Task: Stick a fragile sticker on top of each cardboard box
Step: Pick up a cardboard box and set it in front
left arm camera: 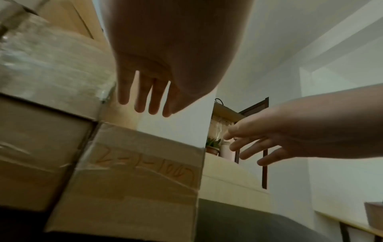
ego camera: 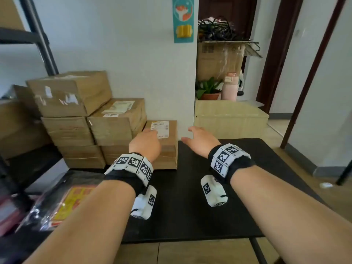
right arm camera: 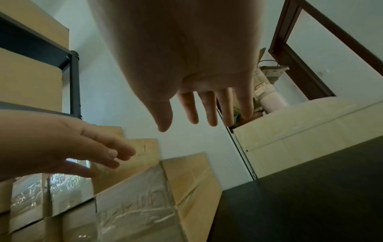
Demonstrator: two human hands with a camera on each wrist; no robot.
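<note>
Several brown cardboard boxes stand stacked at the left rear of the black table [ego camera: 190, 206]. The nearest small box [ego camera: 167, 149] carries a white shipping label [ego camera: 162, 128] on top and handwriting on its front [left arm camera: 145, 165]. My left hand [ego camera: 146, 141] hovers over this box with straight, spread fingers [left arm camera: 143, 101], holding nothing. My right hand [ego camera: 196, 140] is held to the right of the box, above the table, its fingers [right arm camera: 207, 111] straight and empty. A clear bag of red and yellow stickers [ego camera: 70, 202] lies at the table's near left.
A taller stack with a labelled box [ego camera: 116, 121] and a top box [ego camera: 70, 92] rises left of the small one. A dark metal shelf [ego camera: 38, 35] stands behind. A pale wooden cabinet [ego camera: 230, 119] with a potted plant [ego camera: 209, 90] and pink bottle [ego camera: 230, 86] sits beyond the table.
</note>
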